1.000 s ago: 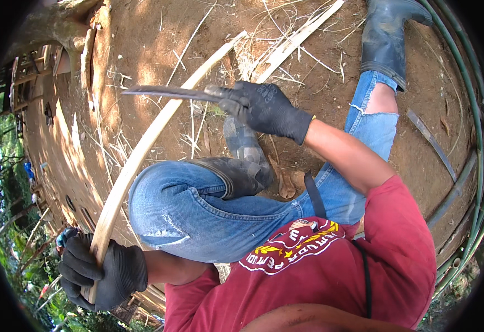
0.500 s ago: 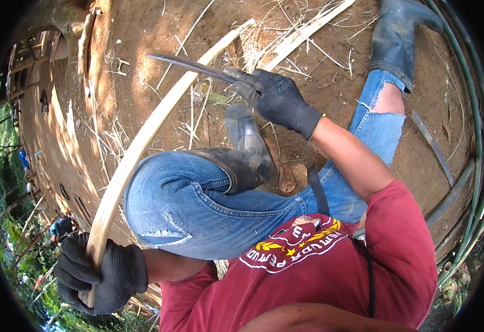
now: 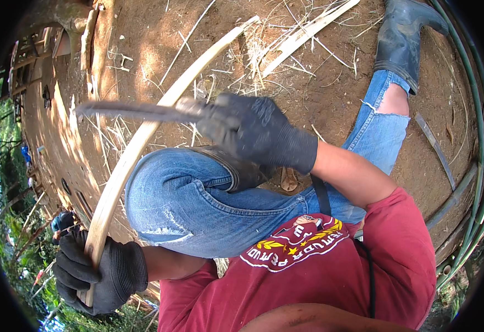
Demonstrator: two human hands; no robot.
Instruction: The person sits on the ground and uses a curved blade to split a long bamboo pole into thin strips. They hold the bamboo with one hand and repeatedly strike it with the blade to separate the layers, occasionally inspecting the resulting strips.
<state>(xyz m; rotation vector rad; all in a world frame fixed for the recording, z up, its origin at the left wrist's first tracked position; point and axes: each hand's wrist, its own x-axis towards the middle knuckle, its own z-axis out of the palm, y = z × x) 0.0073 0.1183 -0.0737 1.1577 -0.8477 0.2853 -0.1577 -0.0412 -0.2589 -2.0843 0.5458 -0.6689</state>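
Note:
My left hand (image 3: 101,272), in a black glove, is closed round the near end of a long pale bamboo strip (image 3: 121,176). The strip slants up and away past my bent left knee, its far end near the ground. In my black-gloved right hand (image 3: 253,130), the fingers wrap the handle of a machete (image 3: 134,112), smeared by motion. Its dark blade crosses over the strip around mid-length, pointing left. Whether the edge touches the strip, I cannot tell.
Thin shavings and another pale split piece (image 3: 308,34) lie on the brown dirt (image 3: 330,94). A flat grey strip (image 3: 436,146) rests right of my leg in jeans. Green bamboo poles (image 3: 478,160) curve along the right edge. My rubber boot (image 3: 399,47) is stretched out ahead.
My right hand has brought the machete nearer to me and leftward, down along the strip. The left hand keeps its hold on the strip with hardly any movement.

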